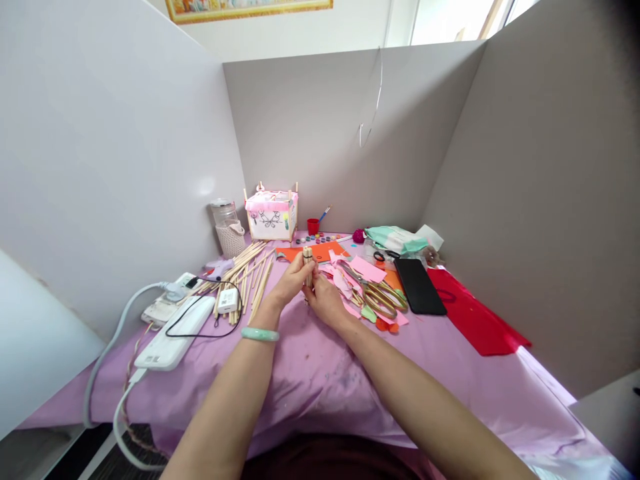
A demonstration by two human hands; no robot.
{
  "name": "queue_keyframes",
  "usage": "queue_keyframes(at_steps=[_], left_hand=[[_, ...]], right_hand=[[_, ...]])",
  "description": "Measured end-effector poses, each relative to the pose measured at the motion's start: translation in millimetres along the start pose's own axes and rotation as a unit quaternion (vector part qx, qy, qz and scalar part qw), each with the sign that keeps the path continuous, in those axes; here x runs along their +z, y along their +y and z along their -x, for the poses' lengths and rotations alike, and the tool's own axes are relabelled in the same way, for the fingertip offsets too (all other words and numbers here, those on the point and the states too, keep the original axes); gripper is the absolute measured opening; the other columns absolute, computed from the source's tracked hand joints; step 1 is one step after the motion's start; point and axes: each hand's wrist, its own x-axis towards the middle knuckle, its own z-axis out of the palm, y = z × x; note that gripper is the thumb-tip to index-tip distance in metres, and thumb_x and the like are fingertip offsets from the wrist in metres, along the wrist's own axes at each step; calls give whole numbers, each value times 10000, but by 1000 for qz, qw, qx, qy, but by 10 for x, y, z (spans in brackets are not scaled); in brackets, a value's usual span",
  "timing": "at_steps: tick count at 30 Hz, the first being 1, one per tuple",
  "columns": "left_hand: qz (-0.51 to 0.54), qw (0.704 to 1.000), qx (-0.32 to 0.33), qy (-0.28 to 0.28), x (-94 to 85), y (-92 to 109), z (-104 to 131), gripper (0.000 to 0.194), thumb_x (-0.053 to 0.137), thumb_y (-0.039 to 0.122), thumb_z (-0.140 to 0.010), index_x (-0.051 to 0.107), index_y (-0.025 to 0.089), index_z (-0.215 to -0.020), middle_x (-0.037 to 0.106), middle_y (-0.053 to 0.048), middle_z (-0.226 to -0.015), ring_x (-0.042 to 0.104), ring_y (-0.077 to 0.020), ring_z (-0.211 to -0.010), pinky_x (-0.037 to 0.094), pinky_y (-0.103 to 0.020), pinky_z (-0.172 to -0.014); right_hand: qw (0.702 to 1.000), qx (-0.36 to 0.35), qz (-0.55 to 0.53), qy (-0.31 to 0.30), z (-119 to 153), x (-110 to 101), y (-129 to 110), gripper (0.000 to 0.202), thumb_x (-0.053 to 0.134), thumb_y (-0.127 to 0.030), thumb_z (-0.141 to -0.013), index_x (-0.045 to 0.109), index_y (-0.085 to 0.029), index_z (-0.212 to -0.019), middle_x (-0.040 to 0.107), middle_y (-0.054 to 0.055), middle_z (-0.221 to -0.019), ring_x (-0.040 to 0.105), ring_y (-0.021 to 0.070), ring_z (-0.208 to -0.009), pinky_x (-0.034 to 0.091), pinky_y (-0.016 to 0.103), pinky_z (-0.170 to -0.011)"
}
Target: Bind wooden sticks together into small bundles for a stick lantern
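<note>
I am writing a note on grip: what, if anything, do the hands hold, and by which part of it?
A small bundle of wooden sticks: the left hand holds it below the dark band near its top, the right hand lower down.

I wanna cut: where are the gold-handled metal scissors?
Right of centre in the head view, the scissors lie among pink paper, left of the flat black device.

Grey panels [300, 127] stand before what seems a bright window [445, 20].
</note>
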Motion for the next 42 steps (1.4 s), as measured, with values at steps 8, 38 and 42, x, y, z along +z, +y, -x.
queue_keyframes(at_steps=[8,38,42], left_hand=[[-20,1000,3,-2,1,18,-14,160,487,323,-851,419,184,-811,452,28,-700,442,-101,-639,390,-245,-631],[433,852,-229,186,349,74,138,278,300,145,-884,564,146,-794,616,-91,-824,620,-169,-833,509,-326,-826],[227,903,-239,276,294,12,266,61,488,149,-790,542,168,-810,612,-83,-816,611,-220,-921,487,-400,-848]], right_hand=[[982,16,-145,-118,-78,-263,211,133,527,-216,-812,612,-146,-888,643,17,-799,551,110,-641,409,220,-616],[977,-43,-141,151,-46,-473,-27,263,457,-375,-880,607,-159,-873,639,31,-743,585,153,-683,444,256,-683],[981,31,-93,168,-114,-579,56,326,435,-438,-876,577,-160,-782,533,-19,-577,486,125,-538,358,232,-543]])
